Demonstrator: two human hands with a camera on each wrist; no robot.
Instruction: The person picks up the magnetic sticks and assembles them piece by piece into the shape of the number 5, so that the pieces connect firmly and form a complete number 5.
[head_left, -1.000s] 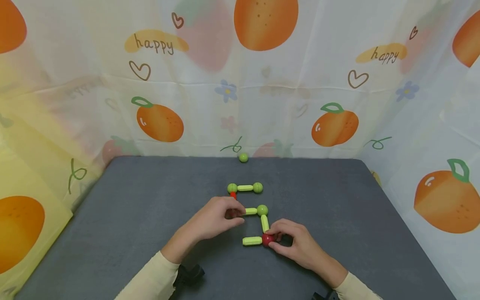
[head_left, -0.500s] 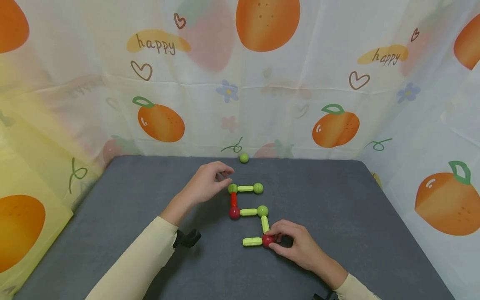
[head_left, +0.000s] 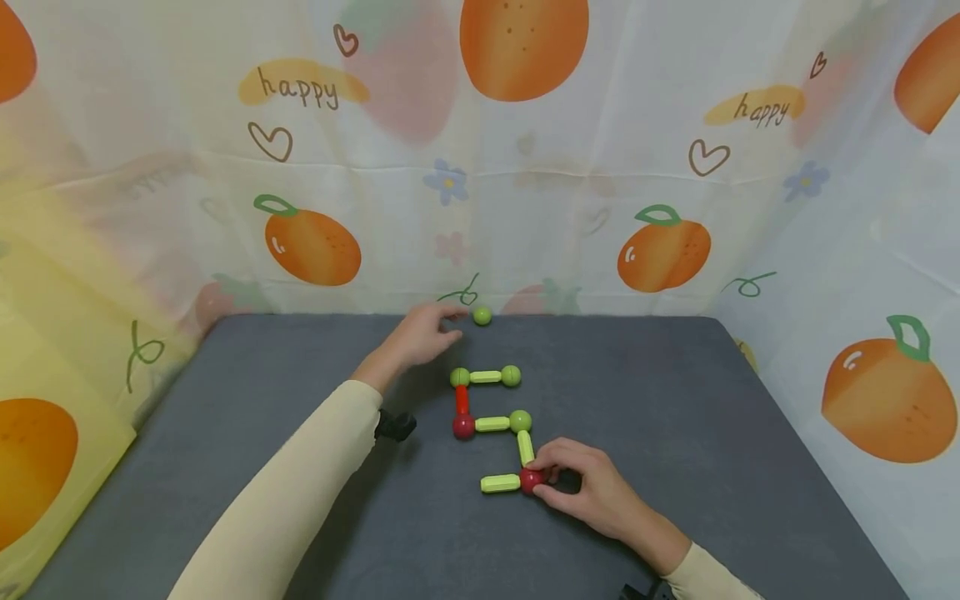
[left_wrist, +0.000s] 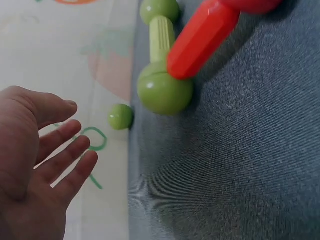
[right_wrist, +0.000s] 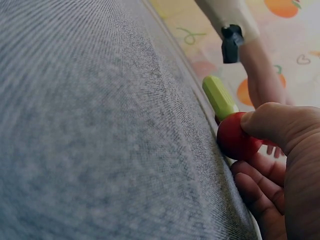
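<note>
My left hand (head_left: pixel 422 333) reaches to the back of the table, its fingers apart and holding nothing, just left of a loose green ball (head_left: pixel 482 316). In the left wrist view the same hand (left_wrist: pixel 40 145) shows spread fingers near that ball (left_wrist: pixel 120 116). My right hand (head_left: pixel 588 483) pinches a red ball (head_left: pixel 530 481) between thumb and fingers at the near end of a zigzag of sticks and balls. A light green stick (head_left: pixel 499 484) points left from that ball. Farther up the chain come a green ball (head_left: pixel 520 421), another red ball (head_left: pixel 463 426) and a red stick (head_left: pixel 461 398).
The chain's far end has two green balls joined by a light green stick (head_left: pixel 486 377). A dark grey table (head_left: pixel 675 417) lies under everything. A fruit-patterned cloth (head_left: pixel 525 208) hangs along its back edge, close behind the loose ball.
My left hand has left the middle of the chain and moved away to the back edge beside the loose green ball. The right hand keeps its pinch on the red ball.
</note>
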